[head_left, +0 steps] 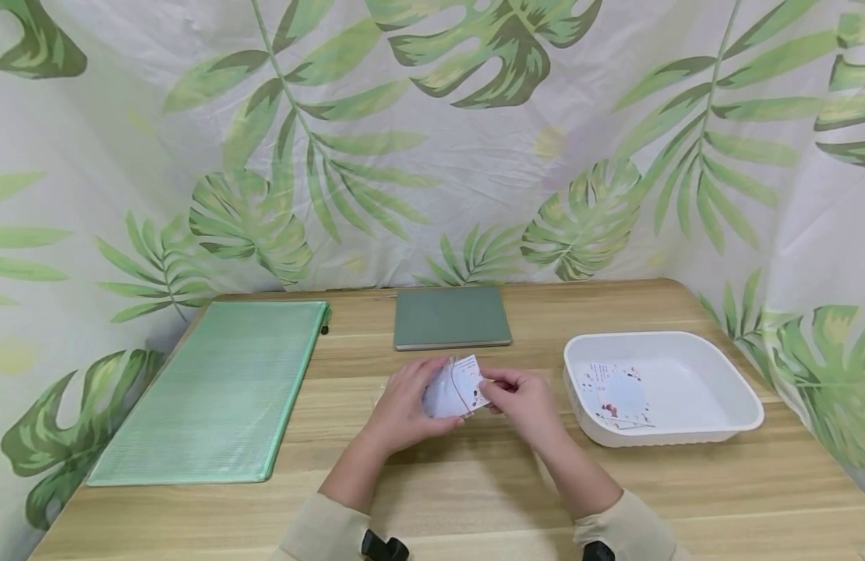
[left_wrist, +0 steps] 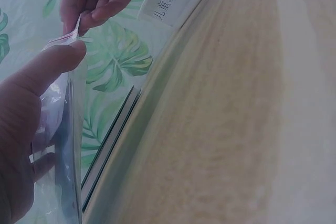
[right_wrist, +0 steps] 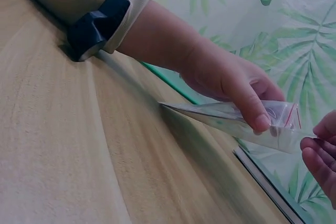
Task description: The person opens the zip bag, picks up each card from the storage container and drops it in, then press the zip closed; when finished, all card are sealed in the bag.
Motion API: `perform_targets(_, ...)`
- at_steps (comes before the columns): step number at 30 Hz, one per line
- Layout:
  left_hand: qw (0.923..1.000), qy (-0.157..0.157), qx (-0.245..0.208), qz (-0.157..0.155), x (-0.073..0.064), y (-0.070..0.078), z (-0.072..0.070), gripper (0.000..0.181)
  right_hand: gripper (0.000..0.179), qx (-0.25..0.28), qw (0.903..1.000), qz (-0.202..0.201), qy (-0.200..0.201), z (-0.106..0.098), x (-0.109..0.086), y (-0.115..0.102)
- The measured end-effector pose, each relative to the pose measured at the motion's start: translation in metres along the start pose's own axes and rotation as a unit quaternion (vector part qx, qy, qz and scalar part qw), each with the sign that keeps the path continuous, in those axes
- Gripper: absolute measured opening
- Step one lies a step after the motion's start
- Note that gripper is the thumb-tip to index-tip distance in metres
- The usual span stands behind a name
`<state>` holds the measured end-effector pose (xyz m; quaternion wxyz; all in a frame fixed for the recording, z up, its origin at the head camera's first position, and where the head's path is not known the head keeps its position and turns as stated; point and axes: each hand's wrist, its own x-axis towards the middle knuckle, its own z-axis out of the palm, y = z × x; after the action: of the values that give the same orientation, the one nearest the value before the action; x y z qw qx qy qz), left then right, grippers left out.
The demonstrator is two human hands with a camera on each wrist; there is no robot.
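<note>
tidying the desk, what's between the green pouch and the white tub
In the head view: the left hand and right hand, holding a small clear bag. The dark green book also lies between, farther back.

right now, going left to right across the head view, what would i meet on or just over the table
Green pouch → left hand → bag → right hand → white tub.
</note>
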<state>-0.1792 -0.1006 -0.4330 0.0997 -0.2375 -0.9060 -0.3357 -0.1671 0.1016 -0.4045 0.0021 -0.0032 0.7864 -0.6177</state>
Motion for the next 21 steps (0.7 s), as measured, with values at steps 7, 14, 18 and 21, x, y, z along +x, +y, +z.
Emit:
perform_targets(7, 0.9998, -0.009, -0.011, -0.01, -0.001, 0.002, -0.001, 0.086, 0.024, -0.009, 0.9984, 0.002, -0.056, -0.002, 0.004, 0.008)
perform_targets(14, 0.9998, -0.011, -0.014, -0.011, 0.0, 0.002, -0.001, 0.088, 0.027, -0.029, 0.995, -0.005, -0.095, 0.0, 0.003, 0.009)
perform_targets(18, 0.9998, -0.01, -0.014, -0.01, 0.0, 0.002, -0.001, 0.089, 0.031, -0.014, 0.9966, -0.007, -0.081, -0.006, 0.004, 0.008)
perform_targets(21, 0.9999, -0.006, -0.014, -0.007, 0.0, 0.002, -0.001, 0.09, 0.035, 0.002, 0.9977, -0.01, -0.067, -0.017, 0.006, 0.006)
